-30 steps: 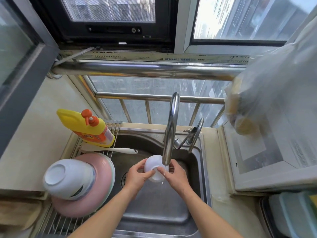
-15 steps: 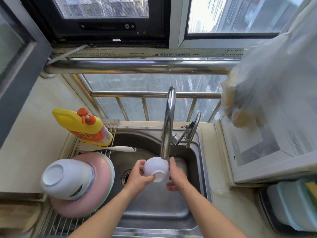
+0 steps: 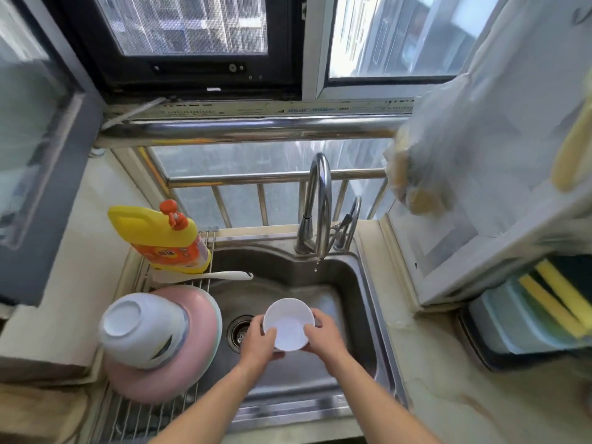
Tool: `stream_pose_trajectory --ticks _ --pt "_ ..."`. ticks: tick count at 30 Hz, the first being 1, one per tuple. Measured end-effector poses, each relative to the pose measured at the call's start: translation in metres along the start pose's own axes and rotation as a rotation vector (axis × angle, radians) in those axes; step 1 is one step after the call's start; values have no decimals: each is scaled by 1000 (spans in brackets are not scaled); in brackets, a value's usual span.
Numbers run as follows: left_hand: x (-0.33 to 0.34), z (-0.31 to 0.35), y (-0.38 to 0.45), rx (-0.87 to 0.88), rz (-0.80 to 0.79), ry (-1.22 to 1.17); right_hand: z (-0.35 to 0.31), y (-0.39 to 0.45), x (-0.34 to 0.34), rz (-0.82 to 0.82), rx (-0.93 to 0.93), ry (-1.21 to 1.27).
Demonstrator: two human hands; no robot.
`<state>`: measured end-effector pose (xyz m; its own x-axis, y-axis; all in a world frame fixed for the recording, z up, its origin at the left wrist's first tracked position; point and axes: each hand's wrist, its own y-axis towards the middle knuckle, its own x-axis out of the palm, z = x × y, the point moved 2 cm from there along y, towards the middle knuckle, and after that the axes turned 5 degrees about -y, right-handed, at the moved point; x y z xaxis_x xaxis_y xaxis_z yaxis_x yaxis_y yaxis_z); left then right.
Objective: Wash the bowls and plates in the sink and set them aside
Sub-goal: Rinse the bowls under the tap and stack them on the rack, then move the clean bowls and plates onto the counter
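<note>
- The small white bowl (image 3: 289, 323) is held mouth-up over the sink (image 3: 362, 293), just in front of the drain (image 3: 239, 331) and well below the tap (image 3: 317, 203), which only drips
- The left hand (image 3: 258, 342) grips the bowl's left rim, thumb curled over the edge into the inside and fingers underneath
- The right hand (image 3: 323, 338) grips the right rim the same way, thumb on the inner wall, so both hands share the load and neither is free
- The drying rack (image 3: 141, 411) lies to the left of the sink, on the left hand's side; on it an upturned white bowl (image 3: 141, 328) sits on a pink plate (image 3: 198, 347), touching it
- My judgement: setting the bowl aside means going left across the sink's edge, so the left hand is the nearer carrier and the right could let go
- The bowl would likely need turning mouth-down; free rack wire shows in front of the pink plate, near the counter (image 3: 448, 395) edge
- A yellow soap bottle (image 3: 166, 241) and a white spoon (image 3: 205, 275) fill the far end of the rack
</note>
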<state>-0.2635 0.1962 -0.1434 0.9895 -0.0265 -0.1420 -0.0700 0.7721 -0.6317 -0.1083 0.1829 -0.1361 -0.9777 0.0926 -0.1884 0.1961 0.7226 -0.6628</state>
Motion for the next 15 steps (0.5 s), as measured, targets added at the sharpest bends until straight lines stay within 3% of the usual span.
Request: stream_pose_trajectory --ticks 8,15 --pt "48 27 -41 103 -186 88 7 -51 -55 478 -18 -304" --pt "150 17 -74 22 -356 147 54 -74 -161 682 32 -172"
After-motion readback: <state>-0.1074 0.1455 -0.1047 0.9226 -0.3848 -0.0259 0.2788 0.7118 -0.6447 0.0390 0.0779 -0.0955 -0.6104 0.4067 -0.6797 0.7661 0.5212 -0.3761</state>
